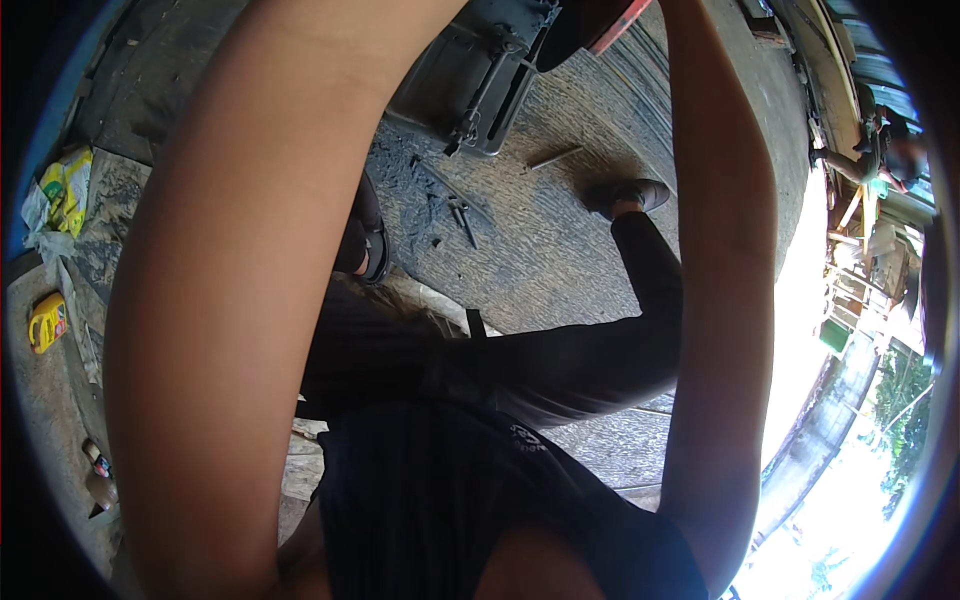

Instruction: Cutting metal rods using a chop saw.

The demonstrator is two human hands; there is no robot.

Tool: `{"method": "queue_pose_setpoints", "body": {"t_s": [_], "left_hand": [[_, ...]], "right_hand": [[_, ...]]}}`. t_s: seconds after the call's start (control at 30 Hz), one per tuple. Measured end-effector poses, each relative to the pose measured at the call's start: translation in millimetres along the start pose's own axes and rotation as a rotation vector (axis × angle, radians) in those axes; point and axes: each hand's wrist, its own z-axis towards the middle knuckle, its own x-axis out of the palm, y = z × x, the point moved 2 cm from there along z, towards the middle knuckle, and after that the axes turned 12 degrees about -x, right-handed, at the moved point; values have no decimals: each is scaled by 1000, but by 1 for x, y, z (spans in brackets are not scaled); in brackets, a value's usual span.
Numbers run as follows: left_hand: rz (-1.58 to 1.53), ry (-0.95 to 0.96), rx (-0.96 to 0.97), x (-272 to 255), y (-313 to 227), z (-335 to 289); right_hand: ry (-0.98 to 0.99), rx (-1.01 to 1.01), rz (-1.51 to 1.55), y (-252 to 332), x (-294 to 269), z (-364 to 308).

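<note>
Both of my forearms reach up past the top edge, so neither hand shows and I cannot see what they hold. Between the arms, at the top, stands a dark grey metal case or machine part (440,85) with a latch-like bar on its side. Beside it is a dark rounded thing with a red edge (618,26), close to where my right forearm leaves the picture. On the ground below lie a small dark hand tool, perhaps pliers (466,222), and a short metal rod (553,158).
My feet rest on rough ground, the right one in a dark shoe (640,195). At the left lie a yellow-green bag (68,192) and a yellow bottle (46,323). Long thin rods (640,85) lie at the upper right. Another person (885,150) is at the far right.
</note>
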Motion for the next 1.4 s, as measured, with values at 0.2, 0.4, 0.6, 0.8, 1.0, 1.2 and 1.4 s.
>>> {"method": "queue_pose_setpoints", "body": {"t_s": [0.2,0.4,0.6,0.8,1.0,1.2,1.4], "left_hand": [[-13,7,5,-6,-1,-2],[-8,21,1,-4,-6,0],[-7,33,-7,-2,-9,5],[-3,39,-13,4,-12,9],[10,43,-17,7,-20,17],[16,48,-28,10,-25,25],[10,43,-30,8,-24,23]], "right_hand": [[75,-88,-127,7,-3,3],[152,-66,-173,13,-13,11],[168,-218,-328,-2,0,25],[358,-384,-546,-23,18,58],[201,-145,-266,-29,15,66],[113,-34,-103,-27,10,73],[65,4,-23,-18,5,66]]}}
